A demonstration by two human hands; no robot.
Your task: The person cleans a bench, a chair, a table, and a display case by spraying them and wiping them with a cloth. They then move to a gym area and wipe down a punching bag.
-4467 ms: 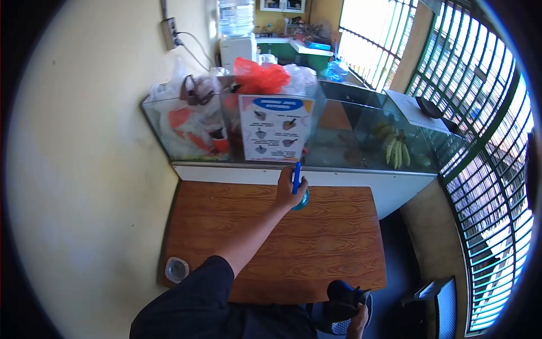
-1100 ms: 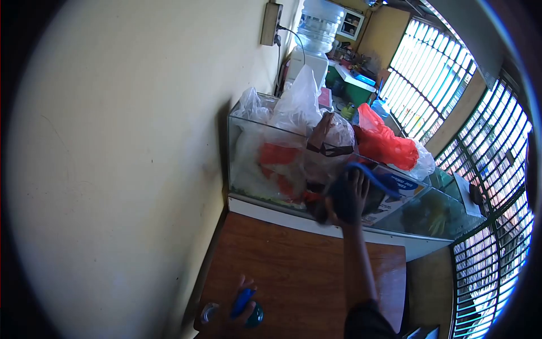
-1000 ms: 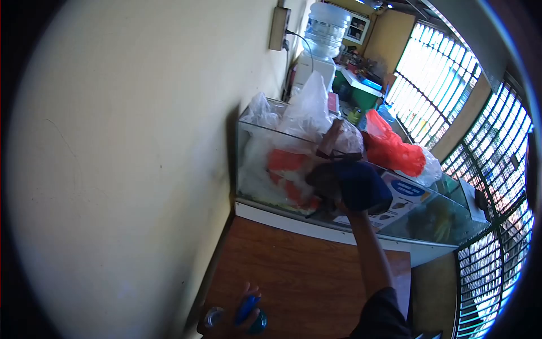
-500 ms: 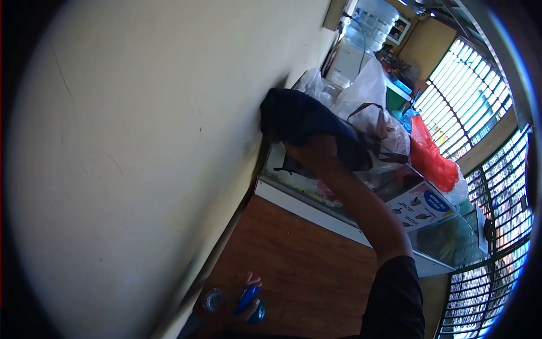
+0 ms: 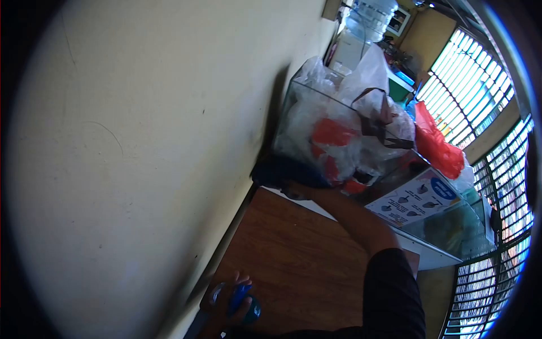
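Note:
My right hand (image 5: 297, 190) is closed on a bunched dark blue cloth (image 5: 291, 171). The cloth lies at the wall-side end of the tabletop, against the lower front of a glass case (image 5: 333, 100). Inside or behind that glass are clear and red plastic bags (image 5: 333, 133). At the bottom left my left hand (image 5: 224, 306) grips a blue object (image 5: 239, 298), with a rounded teal part (image 5: 252, 311) below it; its kind is too dark to make out. A clear round rim (image 5: 217, 293) shows beside these fingers.
A brown wooden tabletop (image 5: 293, 248) runs along the pale wall (image 5: 141, 141). Farther right stand a printed white box (image 5: 412, 200), a red plastic bag (image 5: 437, 144) and barred windows (image 5: 471, 82). A water dispenser with a large bottle (image 5: 370, 20) is at the back.
My right hand has drawn the cloth down from the upper part of the glass case to its lower edge, uncovering the bags. My left hand keeps its hold on the blue object.

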